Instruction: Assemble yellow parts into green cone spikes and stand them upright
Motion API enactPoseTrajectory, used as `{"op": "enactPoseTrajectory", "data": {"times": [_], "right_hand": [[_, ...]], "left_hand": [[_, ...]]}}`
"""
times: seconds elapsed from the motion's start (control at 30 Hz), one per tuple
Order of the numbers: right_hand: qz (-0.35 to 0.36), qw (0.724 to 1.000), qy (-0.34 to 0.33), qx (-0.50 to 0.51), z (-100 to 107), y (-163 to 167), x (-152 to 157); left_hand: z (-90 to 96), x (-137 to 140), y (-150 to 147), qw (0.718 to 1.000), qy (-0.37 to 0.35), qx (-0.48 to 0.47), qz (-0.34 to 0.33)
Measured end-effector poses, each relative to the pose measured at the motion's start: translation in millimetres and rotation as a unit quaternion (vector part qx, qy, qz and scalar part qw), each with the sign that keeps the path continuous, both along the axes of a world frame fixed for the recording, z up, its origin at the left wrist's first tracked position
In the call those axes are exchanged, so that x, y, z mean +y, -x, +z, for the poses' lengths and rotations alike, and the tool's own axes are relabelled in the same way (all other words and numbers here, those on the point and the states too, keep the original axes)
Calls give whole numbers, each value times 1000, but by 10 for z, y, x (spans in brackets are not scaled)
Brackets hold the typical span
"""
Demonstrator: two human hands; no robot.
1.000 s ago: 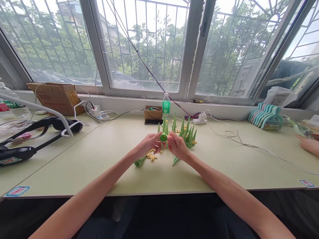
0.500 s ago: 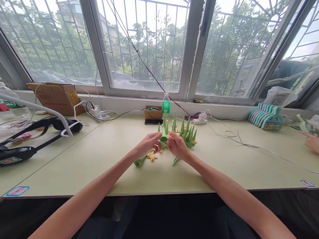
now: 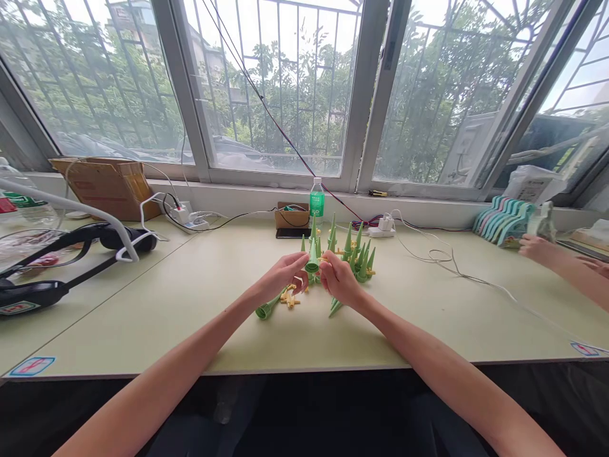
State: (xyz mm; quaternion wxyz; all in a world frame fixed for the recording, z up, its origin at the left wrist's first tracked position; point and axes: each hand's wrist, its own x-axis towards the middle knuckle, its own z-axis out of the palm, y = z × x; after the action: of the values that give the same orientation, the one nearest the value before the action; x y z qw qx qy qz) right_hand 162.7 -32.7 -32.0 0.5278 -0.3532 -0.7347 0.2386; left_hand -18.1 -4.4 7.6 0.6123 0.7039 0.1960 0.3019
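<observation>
Between my hands is a green plant watering spike (image 3: 312, 265), its wide threaded opening turned toward me. My left hand (image 3: 288, 271) pinches it from the left side. My right hand (image 3: 339, 275) is closed at its right side on a small yellow valve, mostly covered by the fingers, which meets the spike. Below my left hand lie another green spike (image 3: 266, 309) and several loose yellow valves (image 3: 290, 298). Beyond my right hand stand several green spikes (image 3: 362, 261) with points up, some with yellow valves on them. One more spike (image 3: 335, 308) lies under my right wrist.
A green-labelled bottle (image 3: 316, 202), a small cardboard box (image 3: 292, 219) and a phone (image 3: 291, 233) are at the back. White cables (image 3: 451, 263) cross the right side, near hangers (image 3: 505, 221) and another person's hand (image 3: 537, 249). A black headset (image 3: 57, 266) lies left.
My hands keep almost the same pose around the spike and valve. At the right, the other person's hand has come further in over the table, holding a clear bag near the hangers.
</observation>
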Motion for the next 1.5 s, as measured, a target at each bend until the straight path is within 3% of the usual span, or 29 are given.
{"op": "enactPoseTrajectory", "data": {"times": [0.67, 1.07, 1.5], "right_hand": [[-9, 1000, 14, 16, 49, 2, -20], [-25, 998, 53, 39, -6, -8, 39], [-68, 997, 38, 3, -1, -20, 48]], "left_hand": [[-29, -7, -3, 999, -42, 26, 16], [55, -140, -28, 986, -134, 55, 83], [-74, -57, -55, 947, -260, 99, 158]]}}
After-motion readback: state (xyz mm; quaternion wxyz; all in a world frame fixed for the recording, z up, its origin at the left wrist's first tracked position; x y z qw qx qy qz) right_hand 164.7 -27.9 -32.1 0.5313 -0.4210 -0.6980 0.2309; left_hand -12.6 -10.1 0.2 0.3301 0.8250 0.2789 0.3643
